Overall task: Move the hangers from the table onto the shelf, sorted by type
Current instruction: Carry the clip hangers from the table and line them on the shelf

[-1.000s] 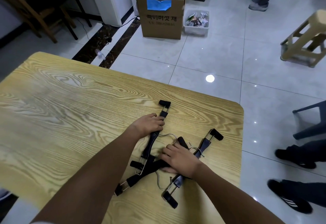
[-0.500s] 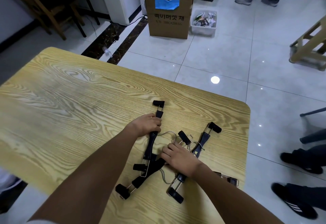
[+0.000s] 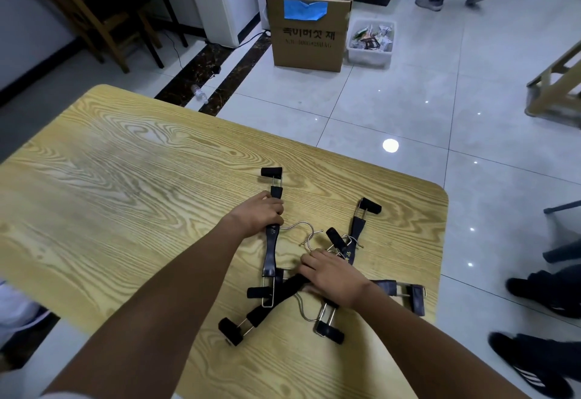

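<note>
On glossy yellow wood-grain table [image 3: 125,194] with rounded corners, near its right edge: crossed heap of slim black clip hangers [image 3: 356,232] with thin steel wire hooks. Gripping leftmost hanger [image 3: 271,250] by its flat bar with left hand [image 3: 256,216], fingers curled tight round it. Clasping diagonal hanger [image 3: 279,296] at the crossing with right hand [image 3: 336,277], fingers bent, thumb beneath.

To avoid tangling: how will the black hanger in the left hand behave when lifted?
Probably stiff: the black hanger that the left hand grips looks like a straight bar. It likely snags, since its lower end crosses a second hanger. Its wire hook may catch.
</note>
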Available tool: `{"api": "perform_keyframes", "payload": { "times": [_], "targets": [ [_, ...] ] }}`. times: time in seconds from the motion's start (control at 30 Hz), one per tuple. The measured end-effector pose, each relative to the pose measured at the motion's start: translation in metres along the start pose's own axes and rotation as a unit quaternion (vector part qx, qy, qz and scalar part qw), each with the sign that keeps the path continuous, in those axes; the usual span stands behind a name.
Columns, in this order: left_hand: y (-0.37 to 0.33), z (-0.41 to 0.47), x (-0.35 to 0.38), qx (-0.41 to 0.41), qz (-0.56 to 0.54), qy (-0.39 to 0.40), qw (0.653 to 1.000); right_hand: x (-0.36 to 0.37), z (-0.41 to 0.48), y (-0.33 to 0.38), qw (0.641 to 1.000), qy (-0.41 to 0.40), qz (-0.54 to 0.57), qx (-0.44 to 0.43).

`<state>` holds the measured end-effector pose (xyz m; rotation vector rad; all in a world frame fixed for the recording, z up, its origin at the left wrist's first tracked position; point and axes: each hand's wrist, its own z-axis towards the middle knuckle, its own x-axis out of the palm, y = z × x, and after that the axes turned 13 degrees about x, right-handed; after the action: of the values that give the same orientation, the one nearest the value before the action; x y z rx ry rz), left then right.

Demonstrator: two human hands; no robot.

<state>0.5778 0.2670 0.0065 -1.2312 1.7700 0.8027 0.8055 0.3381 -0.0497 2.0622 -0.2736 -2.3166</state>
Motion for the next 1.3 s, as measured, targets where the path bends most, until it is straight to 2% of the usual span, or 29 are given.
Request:
{"api": "perform_keyframes", "payload": {
  "times": [0.1,0.2,0.37,0.53,0.73,0.83,1.0,1.3],
  "targets": [
    [-0.004,-0.001,0.002,-0.008,0.005,0.001,1.0,-0.002,-0.001,0.0,0.999,0.026,0.025,0.026],
    [-0.006,-0.002,0.003,-0.017,0.01,0.003,1.0,-0.006,-0.004,-0.001,0.998,-0.012,0.027,0.059],
    [-0.009,-0.001,0.004,-0.033,0.018,0.015,0.999,-0.011,-0.014,-0.016,0.995,-0.029,-0.004,0.1],
    [-0.012,-0.001,0.002,-0.042,0.022,0.024,0.999,-0.012,-0.023,-0.027,0.986,0.003,-0.014,0.165],
    [-0.015,-0.002,0.0,-0.051,0.02,0.03,0.998,-0.012,-0.015,-0.002,0.997,0.025,-0.014,0.078],
    [-0.017,-0.006,0.002,-0.059,0.013,0.039,0.997,-0.014,-0.005,0.005,0.997,0.015,-0.014,0.074],
    [-0.022,-0.012,0.009,-0.074,-0.011,0.027,0.997,-0.009,0.001,0.006,0.996,0.047,-0.071,0.0],
    [-0.026,-0.013,0.028,-0.087,-0.032,0.004,0.996,-0.01,0.004,0.007,0.995,-0.025,-0.092,-0.035]
  ]
}}
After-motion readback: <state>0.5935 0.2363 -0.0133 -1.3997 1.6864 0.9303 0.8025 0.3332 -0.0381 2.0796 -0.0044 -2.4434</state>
